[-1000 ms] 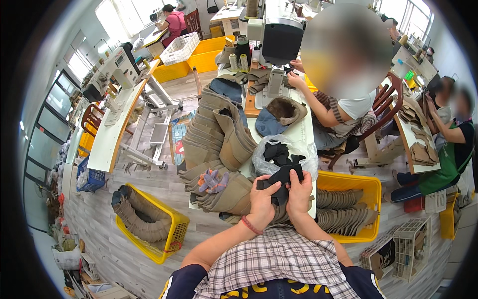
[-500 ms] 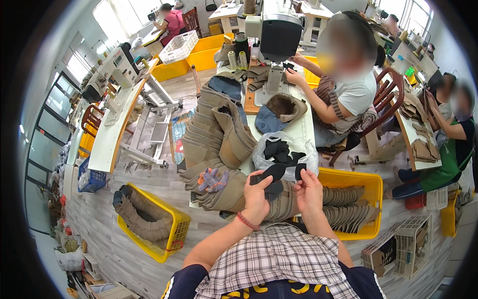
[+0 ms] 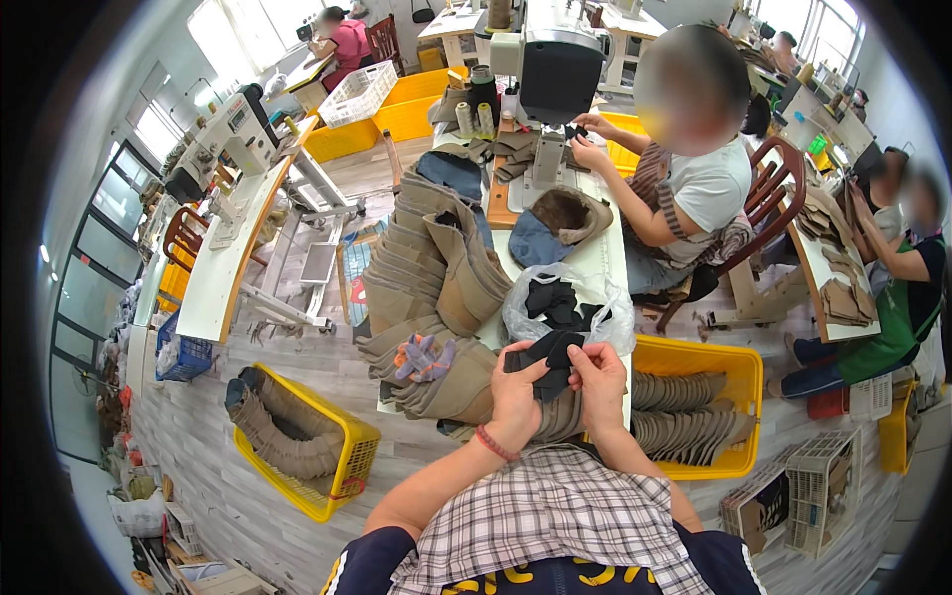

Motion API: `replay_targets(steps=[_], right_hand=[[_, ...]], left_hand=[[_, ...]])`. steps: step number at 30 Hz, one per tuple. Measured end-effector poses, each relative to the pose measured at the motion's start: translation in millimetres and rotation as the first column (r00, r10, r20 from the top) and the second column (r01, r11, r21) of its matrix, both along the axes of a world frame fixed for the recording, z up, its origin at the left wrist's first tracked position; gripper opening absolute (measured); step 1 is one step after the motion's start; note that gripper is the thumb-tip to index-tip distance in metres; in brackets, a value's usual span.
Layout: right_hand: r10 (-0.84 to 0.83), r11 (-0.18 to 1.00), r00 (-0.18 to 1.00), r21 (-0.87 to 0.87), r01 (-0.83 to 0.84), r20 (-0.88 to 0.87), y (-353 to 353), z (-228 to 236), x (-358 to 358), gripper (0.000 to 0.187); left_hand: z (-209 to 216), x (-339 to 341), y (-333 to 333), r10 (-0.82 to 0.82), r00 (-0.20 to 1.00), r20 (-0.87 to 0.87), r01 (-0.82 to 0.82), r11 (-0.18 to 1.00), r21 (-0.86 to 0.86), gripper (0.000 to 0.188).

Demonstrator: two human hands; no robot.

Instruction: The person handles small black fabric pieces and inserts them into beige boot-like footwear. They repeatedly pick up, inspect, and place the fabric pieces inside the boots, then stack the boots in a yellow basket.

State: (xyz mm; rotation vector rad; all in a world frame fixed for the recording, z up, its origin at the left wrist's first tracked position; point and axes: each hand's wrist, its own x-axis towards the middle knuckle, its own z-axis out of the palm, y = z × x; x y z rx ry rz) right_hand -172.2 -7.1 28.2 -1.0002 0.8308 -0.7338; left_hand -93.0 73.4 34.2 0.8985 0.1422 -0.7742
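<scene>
Several small black fabric pieces (image 3: 550,351) are pinched in a fanned bunch by my left hand (image 3: 518,397). Close beside it, my right hand (image 3: 599,385) has its fingertips closed on the right end of the same bunch. Just beyond my hands a clear plastic bag (image 3: 617,319) sits on the white table with more black pieces (image 3: 557,297) inside. To the left lie big overlapping stacks of grey-brown curved fabric parts (image 3: 409,263), topped by a purple and orange knitted glove (image 3: 424,357). Behind the bag rests a fur-lined blue and brown piece (image 3: 558,226).
A co-worker (image 3: 694,188) sits at the far right of the table, hands at a sewing machine (image 3: 560,74). Yellow crates (image 3: 756,412) of stacked parts stand right of me and at the left, where another yellow crate (image 3: 327,508) rests on the floor.
My right hand has moved left to meet my left hand. The black piece it held apart now lies against the bunch.
</scene>
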Motion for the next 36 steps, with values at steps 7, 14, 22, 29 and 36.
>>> replay_targets(steps=[7,14,22,29,36], right_hand=[[-0.042,0.999,0.999,0.024,0.042,0.001,1,2,3,0.012],[0.053,0.983,0.995,0.171,-0.067,0.087,-5,-8,-3,0.019],[-0.104,0.934,0.975,0.357,0.028,0.198,-12,-15,-5,0.009],[-0.163,0.911,0.945,0.412,0.033,0.284,-26,-19,-8,0.008],[-0.033,0.894,0.975,0.442,-0.071,0.222,-38,-2,-33,0.007]], left_hand=[[-3,-1,1,-0.04,0.999,0.006,0.04,0.999,-0.009,0.036],[-2,-4,-1,-0.07,0.997,-0.019,0.07,0.998,-0.002,0.036],[-9,-3,4,-0.179,0.964,-0.198,0.133,0.965,-0.228,0.044],[-8,-1,7,-0.241,0.956,-0.169,0.183,0.936,-0.3,0.041],[1,6,7,-0.146,0.984,-0.104,0.119,0.966,-0.23,0.043]])
